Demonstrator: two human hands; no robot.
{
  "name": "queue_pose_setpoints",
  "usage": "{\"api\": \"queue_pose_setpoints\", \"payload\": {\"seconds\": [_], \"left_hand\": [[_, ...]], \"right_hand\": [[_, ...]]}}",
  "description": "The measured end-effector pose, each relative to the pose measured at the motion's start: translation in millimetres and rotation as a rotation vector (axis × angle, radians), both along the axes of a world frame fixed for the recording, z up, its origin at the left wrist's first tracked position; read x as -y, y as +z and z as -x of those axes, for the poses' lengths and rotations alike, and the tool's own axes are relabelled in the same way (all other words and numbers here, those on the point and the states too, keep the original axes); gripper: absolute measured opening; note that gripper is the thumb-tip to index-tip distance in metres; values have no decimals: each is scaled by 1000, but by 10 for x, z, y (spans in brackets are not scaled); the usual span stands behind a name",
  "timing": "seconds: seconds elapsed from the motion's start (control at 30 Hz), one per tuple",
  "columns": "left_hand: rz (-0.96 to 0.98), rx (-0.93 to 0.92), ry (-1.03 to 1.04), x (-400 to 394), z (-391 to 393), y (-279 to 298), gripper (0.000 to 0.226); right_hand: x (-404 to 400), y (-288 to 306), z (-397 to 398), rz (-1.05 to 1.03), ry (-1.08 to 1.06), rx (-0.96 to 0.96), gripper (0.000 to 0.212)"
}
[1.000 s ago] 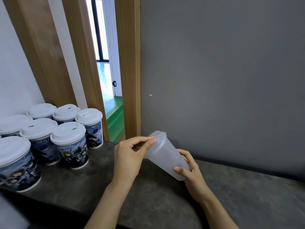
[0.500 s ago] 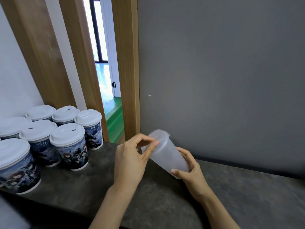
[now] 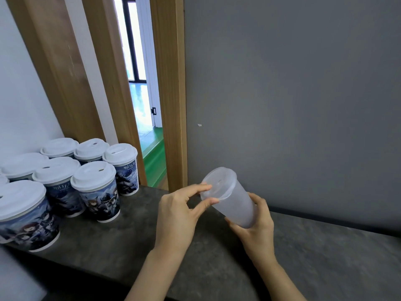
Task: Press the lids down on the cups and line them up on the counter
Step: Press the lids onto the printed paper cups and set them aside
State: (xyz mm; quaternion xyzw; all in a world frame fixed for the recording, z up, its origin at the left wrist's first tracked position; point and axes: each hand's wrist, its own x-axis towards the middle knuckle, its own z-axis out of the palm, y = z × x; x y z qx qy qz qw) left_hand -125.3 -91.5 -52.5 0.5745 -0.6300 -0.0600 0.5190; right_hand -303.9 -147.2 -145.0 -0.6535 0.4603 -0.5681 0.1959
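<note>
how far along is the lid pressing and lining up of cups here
Done: the printed paper cups with white lids stand grouped on the dark stone counter at left, lids on. In hand: the right hand grips the frosted translucent plastic cup, tilted in the air, while the left hand pinches its clear lid at the rim. Left: set this cup down with the others.

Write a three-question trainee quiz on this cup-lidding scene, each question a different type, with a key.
1. True or false: the frosted cup stands upright on the counter.
2. Which hand grips the frosted cup's base? A) left hand B) right hand
3. Fill in: the printed cups at the left all wear ____ lids.

Key: 1 false, it is held tilted above the counter; 2 B; 3 white.
</note>
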Motion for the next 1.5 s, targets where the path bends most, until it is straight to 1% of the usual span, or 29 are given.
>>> {"api": "queue_pose_setpoints", "payload": {"seconds": [0.03,0.1,0.2,0.27,0.37,0.47,0.57,0.6,0.63,0.7,0.8,0.87,0.97,1.13,1.23,1.3,1.4,1.5], "left_hand": [[6,-4,0,-8,17,-23,44],[41,0,-31,-22,42,-39,39],[79,14,-88,-36,35,-12,33],[29,10,-90,-35,20,-5,34],[-72,28,-33,-11,22,-44,36],[-95,69,-34,9,-2,-76,30],[-93,66,-88,-3,-59,-38,20],[-95,60,-106,-10,-72,-11,21],[-103,58,-122,-20,-79,24,28],[-136,62,-131,-36,-54,89,49],[-136,145,-54,-26,39,95,60],[-110,173,-7,-35,120,81,58],[-76,147,11,-27,214,73,49],[-97,134,-18,24,181,26,36],[-95,167,-34,37,99,6,39],[-74,214,-23,43,49,11,41],[-68,287,-9,17,36,36,48],[-44,346,48,-5,92,48,51]], "right_hand": [[-1,-6,1,17,-16,-9,72],[0,-20,-4,29,-31,-14,73],[9,-25,2,4,-20,-13,76],[15,-39,7,-21,4,-38,78],[19,-65,4,-36,53,-104,86],[22,-61,2,-53,79,-122,86],[5,-18,-1,-117,160,-87,80],[0,-6,-5,-135,187,-88,79],[-4,-1,-11,-139,198,-95,78],[-13,4,-22,-128,182,-112,78],[-24,5,-35,-99,136,-143,77],[-36,10,-36,-68,107,-172,78],[-49,13,-37,-59,94,-171,78],[-48,18,-45,-137,204,-55,84],[-42,44,-28,-200,299,-11,88],[-50,60,-26,-210,303,-18,88],[-73,66,-30,-166,217,-61,88],[-103,53,-47,-125,141,-148,89]]}}
